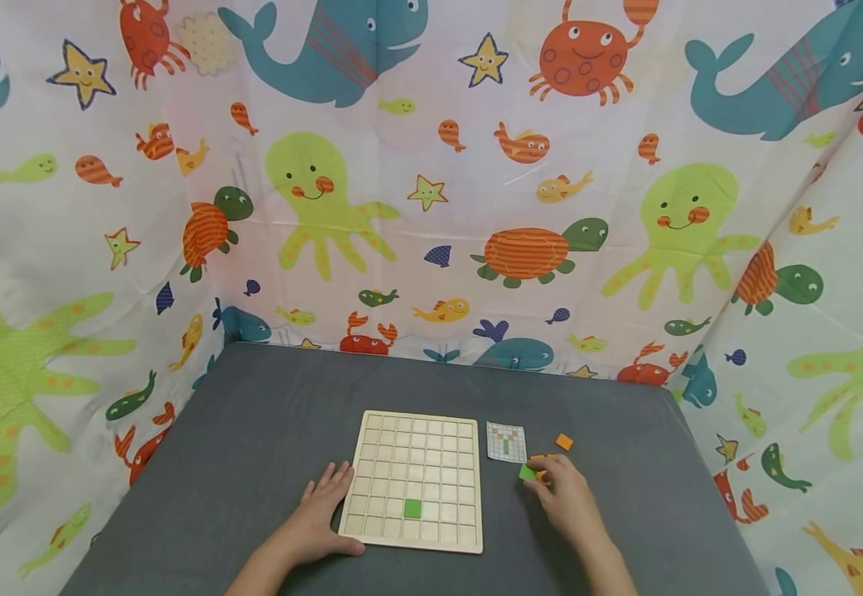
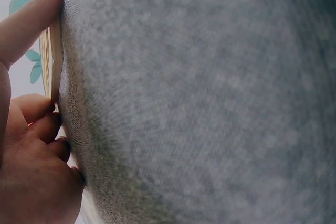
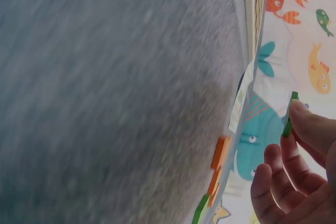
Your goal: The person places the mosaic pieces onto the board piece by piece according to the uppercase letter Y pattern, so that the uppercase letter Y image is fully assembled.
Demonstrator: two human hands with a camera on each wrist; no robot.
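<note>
Holds a green tile (image 3: 290, 115) in the right hand (image 1: 569, 497), pinched between thumb and fingertip, with the other fingers loosely bent and gripping nothing. Shows nearly edge-on in the right wrist view, apart from the table (image 1: 275, 430) and apparently close to level. Looks square, so offers no long axis to line up.

Turns, at a guess, on one relation: the board (image 1: 415, 473) directly leftward of the right hand, across a strip of table. Bears another green tile (image 1: 412, 508) in the middle column, second row from the near edge. Runs parallel-sided, only slightly askew to the person.

Rests the left hand (image 1: 320, 517) at the board's near left corner, spread wide, with fingers along the left edge and thumb at the near edge; seems to steady rather than grip. Puts the left hand nearer the board, the right nearer the loose pieces: an orange tile (image 1: 564, 442) just beyond, more orange tiles (image 3: 221, 153) close by, and a card (image 1: 506, 442) between orange tile and board.
</note>
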